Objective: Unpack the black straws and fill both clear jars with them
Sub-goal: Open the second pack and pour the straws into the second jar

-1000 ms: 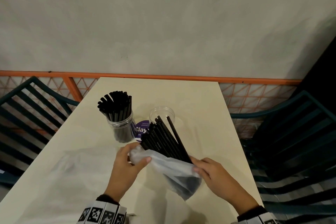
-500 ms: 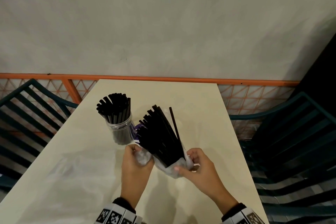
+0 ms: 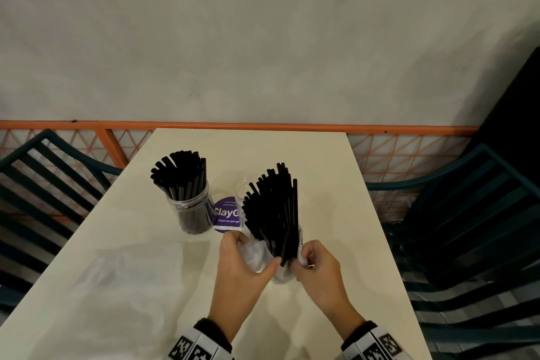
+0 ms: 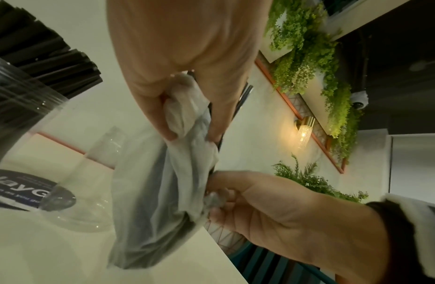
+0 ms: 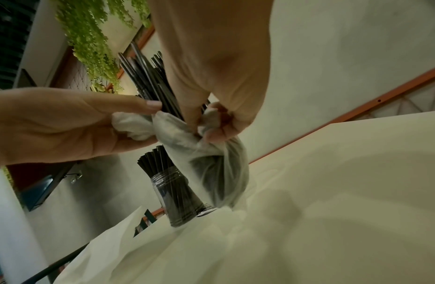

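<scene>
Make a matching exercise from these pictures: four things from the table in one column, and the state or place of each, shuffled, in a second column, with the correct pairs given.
Things:
1. left jar
2. right jar
3. plastic bag
4. purple sticker

States or places:
A. flat on the table between the jars
B. gathered down around a straw bundle, pinched by both hands
C. packed with black straws
D. empty, behind the held bundle

Pairs: 1-C, 2-D, 3-B, 4-A

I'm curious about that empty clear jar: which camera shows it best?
The left wrist view: the empty jar stands unobstructed on the table. In the head view the straw bundle hides most of it; the right wrist view doesn't show it.
</scene>
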{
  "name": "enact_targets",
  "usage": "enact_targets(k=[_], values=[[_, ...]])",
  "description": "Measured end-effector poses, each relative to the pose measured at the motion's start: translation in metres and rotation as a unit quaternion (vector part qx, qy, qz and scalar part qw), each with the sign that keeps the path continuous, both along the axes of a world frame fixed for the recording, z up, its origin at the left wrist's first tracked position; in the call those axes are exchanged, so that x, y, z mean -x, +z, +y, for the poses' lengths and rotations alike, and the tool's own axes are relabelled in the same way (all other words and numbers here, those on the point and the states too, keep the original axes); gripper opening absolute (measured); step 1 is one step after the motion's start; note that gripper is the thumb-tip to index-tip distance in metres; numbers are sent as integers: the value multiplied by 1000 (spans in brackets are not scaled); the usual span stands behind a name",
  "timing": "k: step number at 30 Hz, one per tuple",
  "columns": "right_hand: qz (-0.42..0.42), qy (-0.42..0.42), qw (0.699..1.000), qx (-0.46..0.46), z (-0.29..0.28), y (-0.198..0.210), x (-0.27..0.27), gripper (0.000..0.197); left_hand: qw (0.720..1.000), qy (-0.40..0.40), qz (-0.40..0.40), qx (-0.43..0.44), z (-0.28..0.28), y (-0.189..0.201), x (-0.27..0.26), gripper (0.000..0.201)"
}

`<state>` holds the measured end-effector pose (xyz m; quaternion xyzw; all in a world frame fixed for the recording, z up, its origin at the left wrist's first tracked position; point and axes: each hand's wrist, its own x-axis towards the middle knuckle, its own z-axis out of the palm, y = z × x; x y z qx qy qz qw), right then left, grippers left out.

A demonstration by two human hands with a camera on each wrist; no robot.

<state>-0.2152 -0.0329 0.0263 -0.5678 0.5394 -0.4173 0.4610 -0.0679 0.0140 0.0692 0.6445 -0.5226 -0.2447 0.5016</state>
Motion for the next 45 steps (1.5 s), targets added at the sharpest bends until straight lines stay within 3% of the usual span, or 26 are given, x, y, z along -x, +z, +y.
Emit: enact_targets(k=[3, 6, 7, 13, 18, 21, 24, 27, 30, 33, 36, 37, 39, 41, 42, 45], values=[[-66, 91, 993, -18, 7, 5, -2, 25, 999, 38, 12, 5, -7, 3, -2, 47], [-48, 122, 989, -70, 8, 5, -3, 62, 999, 38, 14, -10, -8, -2, -5, 41], [-40, 111, 990, -78, 6, 5, -3, 66, 999, 30, 16, -15, -7, -5, -5, 38], [-61, 6, 997, -51, -9, -9, 9, 25, 996, -65, 34, -58, 6, -6, -4, 12], [-126, -35, 988, -83, -12, -11, 12, 22, 994, -79, 31, -70, 10, -3, 0, 21], [-182, 16, 974, -134, -11, -11, 14, 36, 993, -83, 40, -73, 9, -2, 7, 24], [-249, 125, 944, -176, -10, -8, 20, 54, 992, -83, 56, -74, 5, -4, 6, 24], [-193, 202, 945, -172, -8, -8, 21, 62, 990, -110, 43, -74, 4, -9, 3, 20], [-123, 176, 965, -150, -8, -14, 20, 66, 981, -156, 47, -108, 8, -18, -2, 10], [-56, 170, 978, -107, -10, -16, 24, 58, 965, -204, 52, -156, 13, -27, -12, 19], [-12, 171, 982, -78, -11, -15, 26, 46, 951, -264, -24, -162, 13, -25, -19, 26], [-4, 166, 984, -67, -11, -13, 26, 46, 960, -243, -62, -124, 12, -16, -20, 22], [18, 166, 985, -49, -9, -9, 23, 43, 984, -119, -131, 21, 7, 8, -23, 18], [35, 176, 983, -33, -7, -8, 19, 24, 977, -4, -166, 134, -3, 33, -23, 37], [39, 183, 982, -32, -6, -7, 17, 13, 976, 16, -166, 137, -10, 42, -23, 51], [77, 233, 969, -11, -1, -1, 9, 33, 980, -28, -194, 40, -33, 51, -17, 86]])
